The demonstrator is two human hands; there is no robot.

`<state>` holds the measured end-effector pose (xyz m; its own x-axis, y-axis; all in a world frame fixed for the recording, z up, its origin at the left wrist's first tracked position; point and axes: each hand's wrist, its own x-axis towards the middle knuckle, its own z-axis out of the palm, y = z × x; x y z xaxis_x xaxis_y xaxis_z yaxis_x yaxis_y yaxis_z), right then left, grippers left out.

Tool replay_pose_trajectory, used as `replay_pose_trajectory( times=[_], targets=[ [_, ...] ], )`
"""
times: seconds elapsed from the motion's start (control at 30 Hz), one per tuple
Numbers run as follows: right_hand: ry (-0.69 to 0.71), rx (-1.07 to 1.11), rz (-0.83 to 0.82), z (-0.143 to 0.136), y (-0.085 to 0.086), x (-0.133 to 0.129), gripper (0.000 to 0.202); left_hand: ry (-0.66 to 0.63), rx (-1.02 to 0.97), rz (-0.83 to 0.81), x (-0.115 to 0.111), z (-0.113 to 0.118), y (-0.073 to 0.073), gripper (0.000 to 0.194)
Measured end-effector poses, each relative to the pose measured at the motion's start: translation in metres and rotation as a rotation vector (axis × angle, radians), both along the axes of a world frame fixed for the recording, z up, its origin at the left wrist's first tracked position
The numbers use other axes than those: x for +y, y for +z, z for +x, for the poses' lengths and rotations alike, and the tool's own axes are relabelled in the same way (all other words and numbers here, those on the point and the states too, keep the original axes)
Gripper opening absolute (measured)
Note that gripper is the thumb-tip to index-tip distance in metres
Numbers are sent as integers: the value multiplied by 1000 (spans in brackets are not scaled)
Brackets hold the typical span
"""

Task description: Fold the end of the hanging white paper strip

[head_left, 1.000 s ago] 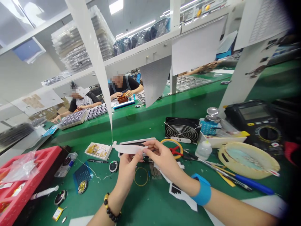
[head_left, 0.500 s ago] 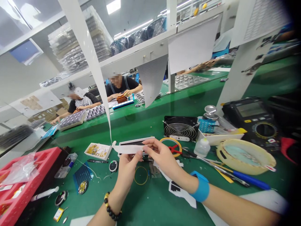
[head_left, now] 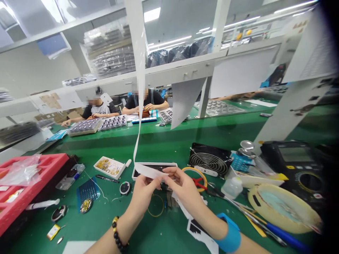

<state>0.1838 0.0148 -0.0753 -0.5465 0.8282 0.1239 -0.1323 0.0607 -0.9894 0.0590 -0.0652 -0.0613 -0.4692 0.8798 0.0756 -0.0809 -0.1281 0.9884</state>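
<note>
A long white strip [head_left: 150, 172] hangs down from above and bends toward me at its lower end. Both hands pinch that end: my left hand [head_left: 146, 190] from the left, my right hand [head_left: 180, 181] from the right, fingertips nearly touching. Behind the strip lies a white-rimmed box [head_left: 173, 164] with a dark inside, partly covered by the strip and my fingers. Under my right forearm are white cut sheets with black marks [head_left: 202, 234]. A thin yellow ring [head_left: 156, 214] lies below my hands.
Left: a red foam tray [head_left: 50, 176], a white box of small yellow parts [head_left: 120, 171], a pen and round modules. Right: yellow tape roll [head_left: 204, 178], red-handled tool, fan [head_left: 210, 158], bottle [head_left: 232, 187], yellowish dish [head_left: 286, 208] and multimeter [head_left: 293, 169]. Two people sit across the bench.
The view has turned and levelled, so the hanging strip stands more upright and further right. Both hands still pinch the strip, with my right fingers slightly nearer the left ones.
</note>
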Motion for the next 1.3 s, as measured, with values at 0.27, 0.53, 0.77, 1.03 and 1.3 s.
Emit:
replay_pose_trajectory(
  times=[0.27,0.53,0.77,1.03,1.3],
  targets=[
    [46,22,-14,0,-3,2,51,9,-105,-40,1,-1,-1,38],
    [23,33,-39,0,-2,0,55,-68,-141,-30,1,-1,0,46],
    [54,88,-191,0,0,5,59,-91,-186,-35,-2,-1,2,45],
    [58,114,-228,1,0,7,53,-27,-76,-56,0,-3,-1,45],
    [61,88,-196,-1,-3,6,49,21,8,-68,1,-3,-1,42]
  ],
)
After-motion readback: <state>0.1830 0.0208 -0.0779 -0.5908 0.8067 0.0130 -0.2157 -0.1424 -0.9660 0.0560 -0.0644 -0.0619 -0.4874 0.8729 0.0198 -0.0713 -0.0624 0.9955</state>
